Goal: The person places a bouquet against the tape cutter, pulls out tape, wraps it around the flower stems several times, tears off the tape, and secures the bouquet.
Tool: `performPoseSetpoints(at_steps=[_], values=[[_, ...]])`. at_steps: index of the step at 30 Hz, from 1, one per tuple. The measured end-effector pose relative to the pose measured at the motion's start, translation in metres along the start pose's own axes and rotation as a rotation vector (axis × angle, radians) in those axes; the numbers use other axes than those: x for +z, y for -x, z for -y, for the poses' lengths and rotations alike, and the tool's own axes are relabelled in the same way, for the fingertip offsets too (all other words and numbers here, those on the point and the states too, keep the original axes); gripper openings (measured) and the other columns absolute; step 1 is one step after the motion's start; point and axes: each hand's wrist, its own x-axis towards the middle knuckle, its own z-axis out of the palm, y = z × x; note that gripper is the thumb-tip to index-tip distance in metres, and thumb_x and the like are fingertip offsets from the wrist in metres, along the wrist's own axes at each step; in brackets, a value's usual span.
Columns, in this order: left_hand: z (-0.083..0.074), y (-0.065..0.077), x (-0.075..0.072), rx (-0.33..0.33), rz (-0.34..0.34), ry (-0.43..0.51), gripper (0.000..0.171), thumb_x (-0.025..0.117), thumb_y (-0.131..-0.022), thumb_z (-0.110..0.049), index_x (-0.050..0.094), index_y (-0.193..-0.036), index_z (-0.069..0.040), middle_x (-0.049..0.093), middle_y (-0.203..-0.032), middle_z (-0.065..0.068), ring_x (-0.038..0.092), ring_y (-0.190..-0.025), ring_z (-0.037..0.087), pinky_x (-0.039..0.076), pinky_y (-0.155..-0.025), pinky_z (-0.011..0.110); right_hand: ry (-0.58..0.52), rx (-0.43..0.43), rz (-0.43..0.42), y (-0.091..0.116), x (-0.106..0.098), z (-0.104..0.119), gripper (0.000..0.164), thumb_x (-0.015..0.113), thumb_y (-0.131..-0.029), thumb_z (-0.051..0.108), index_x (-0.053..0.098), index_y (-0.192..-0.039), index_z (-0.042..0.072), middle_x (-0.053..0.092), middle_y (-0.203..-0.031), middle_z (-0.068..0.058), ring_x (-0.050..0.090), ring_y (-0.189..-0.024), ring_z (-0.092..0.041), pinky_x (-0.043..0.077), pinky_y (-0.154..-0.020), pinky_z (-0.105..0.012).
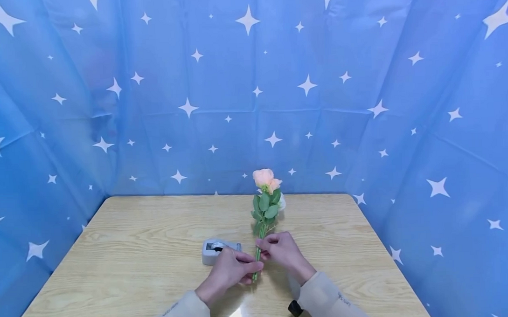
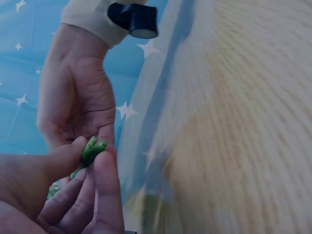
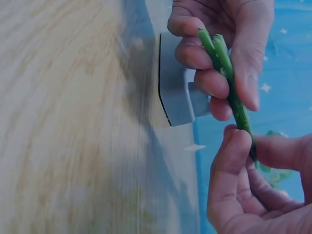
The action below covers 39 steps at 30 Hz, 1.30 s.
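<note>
A small bunch of roses is held upright over the table, with peach blooms (image 1: pixel 263 177), a white bloom (image 1: pixel 282 202) partly behind the leaves, and green leaves (image 1: pixel 264 204). My left hand (image 1: pixel 230 270) pinches the green stems (image 3: pixel 225 61) near their cut ends, thumb on one side and fingers on the other. Just above it, my right hand (image 1: pixel 284 251) pinches the same stems between thumb and fingertips. The stem ends (image 2: pixel 91 146) poke out past the left fingers. Behind my left hand stands a grey tape dispenser (image 1: pixel 209 257), partly covered by that hand.
The wood-grain table (image 1: pixel 148 255) runs back to a blue curtain (image 1: pixel 218 85) with white stars, which also hangs on both sides. A black wrist camera (image 1: pixel 295 309) sits below my right sleeve (image 1: pixel 326 298).
</note>
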Motion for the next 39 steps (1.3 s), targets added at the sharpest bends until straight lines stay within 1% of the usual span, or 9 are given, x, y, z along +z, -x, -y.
performPoseSetpoints(at_steps=[3,5,11,15,19,24,29,35,39], values=[[0.001,-0.002,-0.003,-0.015,0.033,0.022,0.022,0.095,-0.101,-0.019,0.088,-0.112,-0.001,0.087,-0.090,0.005,0.076,-0.073,0.010,0.073,-0.071,0.029,-0.024,0.007,0.023,-0.002,0.000,-0.002,0.029,0.083,-0.110,0.024,0.088,-0.106,-0.005,0.084,-0.086,-0.006,0.074,-0.076,-0.011,0.064,-0.078,-0.024],[0.002,-0.003,-0.007,-0.028,0.068,0.041,0.023,0.093,-0.103,-0.020,0.088,-0.114,0.000,0.087,-0.092,0.007,0.078,-0.076,0.011,0.074,-0.073,0.030,-0.036,0.016,0.041,-0.003,-0.001,-0.004,0.029,0.083,-0.109,0.024,0.088,-0.108,-0.004,0.083,-0.087,-0.004,0.074,-0.079,-0.012,0.062,-0.080,-0.025],[0.001,-0.004,-0.021,-0.081,0.201,0.159,0.027,0.078,-0.113,-0.015,0.081,-0.131,0.006,0.089,-0.115,0.022,0.089,-0.096,0.023,0.076,-0.085,0.034,-0.069,0.039,0.101,-0.005,-0.003,-0.003,0.028,0.081,-0.111,0.028,0.086,-0.105,0.001,0.078,-0.083,0.001,0.071,-0.081,-0.014,0.059,-0.085,-0.027],[0.002,-0.004,-0.026,-0.102,0.242,0.188,0.026,0.073,-0.116,-0.013,0.079,-0.133,0.006,0.088,-0.120,0.023,0.089,-0.102,0.027,0.076,-0.091,0.038,-0.116,0.059,0.144,-0.005,-0.003,-0.004,0.027,0.080,-0.112,0.025,0.085,-0.109,-0.001,0.078,-0.084,0.002,0.073,-0.079,-0.012,0.063,-0.086,-0.026],[0.002,-0.005,-0.026,-0.122,0.283,0.207,0.025,0.073,-0.116,-0.014,0.080,-0.132,0.005,0.088,-0.121,0.022,0.089,-0.106,0.028,0.076,-0.095,0.041,-0.130,0.074,0.148,-0.005,-0.004,-0.006,0.026,0.078,-0.113,0.024,0.083,-0.113,-0.002,0.078,-0.087,0.000,0.072,-0.082,-0.014,0.062,-0.087,-0.027],[0.001,-0.008,-0.022,-0.135,0.291,0.229,0.023,0.074,-0.114,-0.011,0.081,-0.131,0.003,0.089,-0.118,0.019,0.089,-0.105,0.026,0.075,-0.096,0.040,-0.143,0.079,0.160,-0.006,-0.005,-0.008,0.026,0.076,-0.114,0.024,0.083,-0.112,-0.001,0.080,-0.095,0.000,0.073,-0.087,-0.015,0.064,-0.090,-0.028],[0.001,-0.007,-0.024,-0.122,0.289,0.230,0.023,0.074,-0.114,-0.010,0.081,-0.131,0.003,0.090,-0.115,0.016,0.088,-0.101,0.022,0.075,-0.095,0.038,-0.169,0.069,0.177,-0.005,-0.004,-0.006,0.027,0.076,-0.115,0.022,0.082,-0.113,-0.004,0.082,-0.099,-0.002,0.074,-0.088,-0.013,0.066,-0.088,-0.025],[0.000,-0.007,-0.023,-0.090,0.291,0.232,0.022,0.075,-0.114,-0.008,0.083,-0.130,0.005,0.090,-0.114,0.016,0.088,-0.099,0.020,0.075,-0.093,0.036,-0.211,0.073,0.174,-0.003,-0.006,-0.004,0.027,0.074,-0.115,0.018,0.080,-0.115,-0.008,0.080,-0.099,-0.003,0.073,-0.086,-0.012,0.066,-0.085,-0.023],[0.002,-0.004,-0.025,-0.083,0.274,0.202,0.021,0.076,-0.113,-0.008,0.083,-0.128,0.006,0.090,-0.111,0.016,0.088,-0.096,0.020,0.076,-0.091,0.037,-0.219,0.066,0.196,-0.002,-0.004,-0.004,0.026,0.074,-0.115,0.018,0.080,-0.115,-0.007,0.080,-0.098,-0.001,0.073,-0.086,-0.011,0.067,-0.085,-0.022]])
